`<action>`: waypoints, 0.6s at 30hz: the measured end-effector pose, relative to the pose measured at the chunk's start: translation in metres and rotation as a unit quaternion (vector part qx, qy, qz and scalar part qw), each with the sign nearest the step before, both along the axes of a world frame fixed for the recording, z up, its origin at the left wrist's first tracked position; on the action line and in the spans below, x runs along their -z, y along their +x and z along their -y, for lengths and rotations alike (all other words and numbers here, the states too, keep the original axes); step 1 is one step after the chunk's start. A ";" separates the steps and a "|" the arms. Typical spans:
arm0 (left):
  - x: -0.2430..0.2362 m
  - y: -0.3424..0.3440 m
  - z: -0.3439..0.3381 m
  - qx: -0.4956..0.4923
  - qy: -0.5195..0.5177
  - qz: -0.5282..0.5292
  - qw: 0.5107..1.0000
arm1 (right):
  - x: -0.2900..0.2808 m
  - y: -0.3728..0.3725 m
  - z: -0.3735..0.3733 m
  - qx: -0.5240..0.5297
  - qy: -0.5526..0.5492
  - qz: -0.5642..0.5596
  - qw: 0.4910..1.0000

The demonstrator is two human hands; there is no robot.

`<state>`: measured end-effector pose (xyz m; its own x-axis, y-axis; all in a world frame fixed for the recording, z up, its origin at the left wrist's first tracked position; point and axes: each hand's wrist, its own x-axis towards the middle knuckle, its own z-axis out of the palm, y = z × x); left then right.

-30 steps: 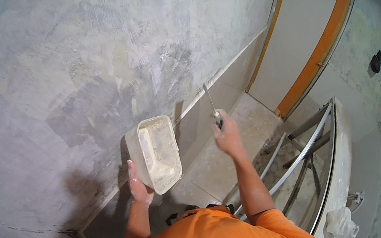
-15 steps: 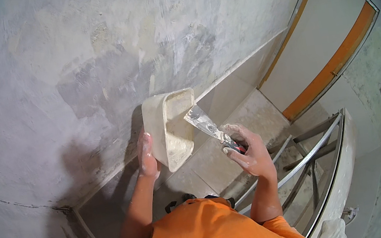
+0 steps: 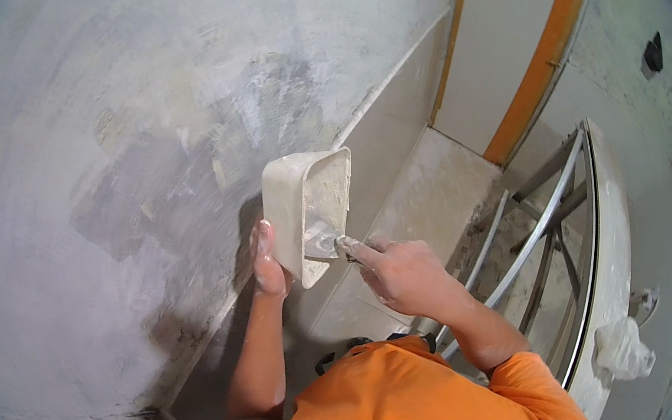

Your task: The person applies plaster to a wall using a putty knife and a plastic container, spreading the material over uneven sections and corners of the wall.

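Observation:
My left hand (image 3: 268,260) supports a whitish plastic tub (image 3: 283,205) from its left side, fingers against the outer wall. The tub is tipped so its mouth faces right, and pale paste coats the inside. Gripped by the handle in my right hand (image 3: 407,280) is a putty knife (image 3: 322,235); its smeared metal blade reaches into the lower part of the tub. My fingers cover most of the handle. White residue marks both hands.
Ahead and left rises a plastered wall (image 3: 153,54) with a darker grey patch (image 3: 144,192). A metal-legged structure (image 3: 544,217) stands right, with a crumpled plastic bag (image 3: 624,351) at its near end. Beyond is a white door with an orange strip (image 3: 544,49). Pale tiles (image 3: 429,186) cover the floor.
The putty knife has gone from beside the tub's upper edge down into its lower part. My right hand has turned and moved left; the view has shifted.

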<state>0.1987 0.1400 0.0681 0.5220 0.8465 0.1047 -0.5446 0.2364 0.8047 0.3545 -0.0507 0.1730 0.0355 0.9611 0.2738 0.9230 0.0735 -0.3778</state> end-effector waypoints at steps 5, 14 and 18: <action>0.001 0.013 -0.009 0.031 -0.011 -0.003 0.999 | 0.001 0.006 0.008 -0.018 -0.046 -0.043 0.998; -0.011 0.026 0.006 0.094 -0.080 -0.012 0.992 | 0.000 0.048 0.032 -0.068 -0.072 -0.222 0.970; -0.021 0.018 0.015 0.096 -0.106 -0.015 0.990 | 0.010 0.059 0.039 0.019 -0.107 -0.618 0.779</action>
<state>0.2164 0.1252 0.0890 0.6757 0.7326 -0.0823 -0.4505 0.4987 0.7405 0.4131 -0.0894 0.1631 0.1751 0.9717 -0.1583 -0.1556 -0.1314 -0.9790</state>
